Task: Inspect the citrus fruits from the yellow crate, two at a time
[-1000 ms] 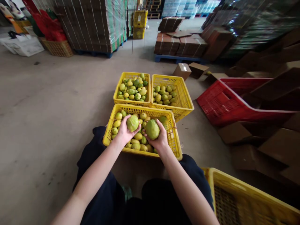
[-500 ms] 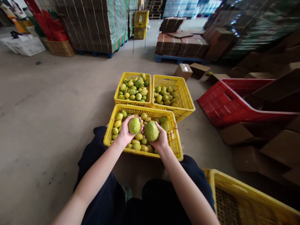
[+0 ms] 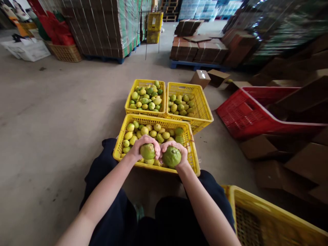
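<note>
In my left hand [image 3: 149,139] I had a rounded, yellow-green fruit [image 3: 147,152], whole, with my fingers curled over its far side. A brownish patch showed along its upper edge; whether that was a blemish or the stem end, I couldn't quite make out. In my right hand [image 3: 182,151] sat a darker green fruit [image 3: 171,157], whole too, a little lumpy and bigger-looking, its small knobbed end tilted up towards me. I held the pair side by side, slightly apart, over the near side of a yellow crate [image 3: 194,153].
</note>
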`<action>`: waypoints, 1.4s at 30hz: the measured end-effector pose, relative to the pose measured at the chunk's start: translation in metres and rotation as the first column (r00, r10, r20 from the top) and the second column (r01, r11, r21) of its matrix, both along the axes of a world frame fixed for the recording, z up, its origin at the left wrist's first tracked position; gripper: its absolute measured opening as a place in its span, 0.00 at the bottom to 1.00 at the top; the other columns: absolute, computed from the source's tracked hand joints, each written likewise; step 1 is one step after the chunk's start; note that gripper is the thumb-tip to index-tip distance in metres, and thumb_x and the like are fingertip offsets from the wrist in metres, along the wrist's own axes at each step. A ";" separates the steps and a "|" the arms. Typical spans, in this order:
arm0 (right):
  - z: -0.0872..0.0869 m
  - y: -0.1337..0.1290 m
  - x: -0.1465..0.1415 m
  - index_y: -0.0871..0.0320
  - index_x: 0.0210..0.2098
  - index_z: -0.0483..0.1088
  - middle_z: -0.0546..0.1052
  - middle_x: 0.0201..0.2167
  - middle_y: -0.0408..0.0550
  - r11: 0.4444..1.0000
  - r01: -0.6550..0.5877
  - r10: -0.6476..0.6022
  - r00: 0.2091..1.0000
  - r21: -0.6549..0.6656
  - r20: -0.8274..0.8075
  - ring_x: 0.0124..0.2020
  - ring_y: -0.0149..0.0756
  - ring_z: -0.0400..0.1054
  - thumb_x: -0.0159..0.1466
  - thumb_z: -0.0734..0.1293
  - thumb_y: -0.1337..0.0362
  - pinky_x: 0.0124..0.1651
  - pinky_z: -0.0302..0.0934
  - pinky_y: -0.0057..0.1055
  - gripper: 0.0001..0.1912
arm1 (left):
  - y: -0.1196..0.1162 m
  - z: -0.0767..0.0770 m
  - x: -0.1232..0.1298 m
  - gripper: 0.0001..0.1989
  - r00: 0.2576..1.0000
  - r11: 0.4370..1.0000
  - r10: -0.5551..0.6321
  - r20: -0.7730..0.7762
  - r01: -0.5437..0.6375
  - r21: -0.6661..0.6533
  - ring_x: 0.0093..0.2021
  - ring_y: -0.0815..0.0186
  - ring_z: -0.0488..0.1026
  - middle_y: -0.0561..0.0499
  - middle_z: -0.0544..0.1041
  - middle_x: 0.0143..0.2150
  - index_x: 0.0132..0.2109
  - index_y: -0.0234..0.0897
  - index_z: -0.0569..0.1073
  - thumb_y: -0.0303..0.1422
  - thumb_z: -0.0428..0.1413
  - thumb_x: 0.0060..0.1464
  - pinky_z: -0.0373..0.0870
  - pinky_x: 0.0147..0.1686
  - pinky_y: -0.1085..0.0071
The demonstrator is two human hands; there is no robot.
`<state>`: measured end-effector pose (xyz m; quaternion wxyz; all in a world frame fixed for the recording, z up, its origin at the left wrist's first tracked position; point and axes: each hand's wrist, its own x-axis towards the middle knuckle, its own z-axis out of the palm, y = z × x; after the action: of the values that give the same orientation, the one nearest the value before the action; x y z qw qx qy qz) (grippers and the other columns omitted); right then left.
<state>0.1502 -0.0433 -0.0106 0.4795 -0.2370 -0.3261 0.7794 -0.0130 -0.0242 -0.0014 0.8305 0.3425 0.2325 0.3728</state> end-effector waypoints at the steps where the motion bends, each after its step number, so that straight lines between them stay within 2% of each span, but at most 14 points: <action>1: 0.000 0.000 0.000 0.64 0.19 0.73 0.74 0.15 0.55 1.000 -0.013 0.013 1.000 -0.002 0.010 0.16 0.42 0.69 0.54 0.61 0.61 0.15 0.63 0.34 0.15 | 0.000 0.001 -0.001 0.21 0.999 1.000 -0.019 -0.029 0.018 -0.024 0.17 0.61 0.71 0.42 0.72 0.16 0.18 0.33 0.72 0.31 0.47 0.56 0.70 0.24 0.65; 5: 0.000 0.000 0.001 0.64 0.18 0.74 0.75 0.15 0.55 0.999 -0.031 0.030 0.999 0.026 0.038 0.15 0.43 0.69 0.53 0.64 0.60 0.15 0.62 0.34 0.14 | 0.001 0.001 -0.004 0.22 0.992 0.982 -0.068 -0.109 0.047 -0.184 0.18 0.59 0.72 0.41 0.72 0.17 0.17 0.33 0.72 0.32 0.48 0.57 0.71 0.26 0.64; 9: 0.002 0.000 0.000 0.65 0.19 0.76 0.75 0.16 0.55 0.994 -0.043 0.038 0.998 0.097 0.046 0.14 0.42 0.69 0.51 0.66 0.59 0.15 0.62 0.33 0.14 | 0.002 -0.001 -0.006 0.22 0.994 0.985 -0.086 -0.074 0.073 -0.156 0.19 0.59 0.73 0.40 0.73 0.17 0.17 0.33 0.73 0.30 0.47 0.57 0.72 0.27 0.64; 13: 0.003 -0.001 0.000 0.64 0.18 0.75 0.75 0.16 0.55 0.995 -0.036 0.029 0.996 0.088 0.085 0.14 0.41 0.69 0.51 0.65 0.59 0.16 0.63 0.33 0.15 | 0.001 -0.002 -0.008 0.22 0.991 0.967 -0.090 -0.101 0.063 -0.247 0.20 0.58 0.74 0.41 0.73 0.17 0.17 0.33 0.73 0.31 0.48 0.57 0.73 0.28 0.63; 17: -0.001 -0.001 0.002 0.63 0.19 0.73 0.75 0.15 0.53 0.999 -0.037 0.036 0.997 0.011 0.067 0.14 0.42 0.69 0.53 0.64 0.60 0.16 0.63 0.34 0.14 | 0.002 0.001 -0.007 0.19 0.991 0.979 -0.098 -0.091 0.079 -0.186 0.21 0.58 0.74 0.41 0.74 0.18 0.19 0.32 0.74 0.30 0.49 0.56 0.72 0.27 0.65; 20: -0.004 0.003 0.001 0.63 0.23 0.74 0.76 0.18 0.51 0.990 0.031 -0.026 0.999 -0.138 0.036 0.17 0.41 0.70 0.56 0.64 0.59 0.18 0.66 0.33 0.14 | 0.007 0.007 -0.004 0.15 1.000 0.990 -0.002 -0.030 -0.002 -0.144 0.22 0.61 0.74 0.43 0.75 0.22 0.25 0.31 0.75 0.32 0.52 0.56 0.72 0.25 0.68; 22: -0.005 0.007 -0.001 0.62 0.28 0.74 0.78 0.22 0.51 0.960 0.115 -0.119 0.993 -0.255 0.000 0.20 0.39 0.72 0.58 0.63 0.57 0.20 0.67 0.32 0.14 | 0.012 0.010 -0.001 0.12 0.991 0.962 0.134 -0.001 -0.130 -0.240 0.25 0.64 0.74 0.45 0.76 0.26 0.30 0.31 0.76 0.34 0.54 0.56 0.72 0.25 0.71; 23: -0.006 0.009 -0.003 0.61 0.31 0.74 0.79 0.24 0.50 0.938 0.162 -0.176 0.984 -0.307 -0.016 0.22 0.39 0.73 0.60 0.63 0.57 0.21 0.68 0.32 0.14 | 0.014 0.011 0.000 0.10 0.976 0.926 0.217 -0.010 -0.209 -0.315 0.26 0.66 0.74 0.47 0.76 0.29 0.33 0.32 0.76 0.35 0.56 0.56 0.73 0.25 0.72; 26: -0.007 0.013 -0.007 0.58 0.35 0.72 0.79 0.26 0.46 0.855 0.285 -0.330 0.943 -0.433 -0.031 0.26 0.38 0.75 0.61 0.64 0.61 0.22 0.68 0.29 0.08 | 0.018 0.009 0.003 0.07 0.894 0.759 0.427 -0.134 -0.435 -0.485 0.27 0.69 0.74 0.52 0.75 0.31 0.37 0.35 0.74 0.32 0.62 0.51 0.75 0.29 0.73; 29: -0.010 0.015 -0.008 0.56 0.35 0.71 0.79 0.25 0.45 0.796 0.318 -0.383 0.923 -0.515 -0.022 0.25 0.39 0.74 0.60 0.65 0.62 0.19 0.65 0.29 0.05 | 0.018 0.005 0.006 0.10 0.847 0.652 0.480 -0.229 -0.519 -0.553 0.27 0.68 0.74 0.52 0.75 0.30 0.38 0.36 0.73 0.30 0.64 0.49 0.77 0.30 0.70; 31: -0.013 0.017 -0.006 0.56 0.34 0.70 0.78 0.23 0.45 0.769 0.319 -0.382 0.924 -0.554 0.002 0.23 0.39 0.74 0.61 0.64 0.60 0.19 0.65 0.30 0.07 | 0.018 0.001 0.007 0.08 0.863 0.643 0.462 -0.207 -0.486 -0.592 0.27 0.66 0.75 0.50 0.75 0.30 0.39 0.34 0.73 0.33 0.61 0.53 0.78 0.31 0.69; 36: -0.020 0.021 -0.003 0.58 0.34 0.71 0.78 0.22 0.50 0.690 0.321 -0.382 0.923 -0.649 0.050 0.24 0.42 0.74 0.64 0.58 0.59 0.24 0.70 0.36 0.13 | 0.018 -0.005 0.007 0.12 0.900 0.697 0.427 -0.090 -0.391 -0.601 0.29 0.65 0.76 0.46 0.77 0.33 0.40 0.31 0.73 0.37 0.54 0.60 0.77 0.30 0.69; 39: -0.020 0.023 -0.004 0.58 0.38 0.71 0.79 0.25 0.49 0.676 0.307 -0.385 0.922 -0.670 0.035 0.26 0.43 0.75 0.65 0.57 0.62 0.29 0.72 0.41 0.12 | 0.019 -0.006 0.007 0.12 0.910 0.694 0.406 -0.084 -0.367 -0.619 0.29 0.65 0.76 0.46 0.77 0.32 0.40 0.31 0.73 0.37 0.52 0.61 0.76 0.27 0.71; 42: -0.018 0.024 -0.007 0.57 0.41 0.70 0.79 0.24 0.47 0.668 0.311 -0.385 0.922 -0.677 0.044 0.25 0.41 0.74 0.66 0.56 0.64 0.30 0.72 0.41 0.12 | 0.019 -0.005 0.008 0.11 0.921 0.687 0.372 -0.117 -0.358 -0.632 0.29 0.64 0.77 0.46 0.77 0.31 0.41 0.32 0.74 0.35 0.51 0.62 0.75 0.26 0.71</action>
<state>0.1435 -0.0193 -0.0281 0.5171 -0.4112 0.0533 0.7488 -0.0054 -0.0048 -0.0066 0.8081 -0.0197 0.4005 0.4315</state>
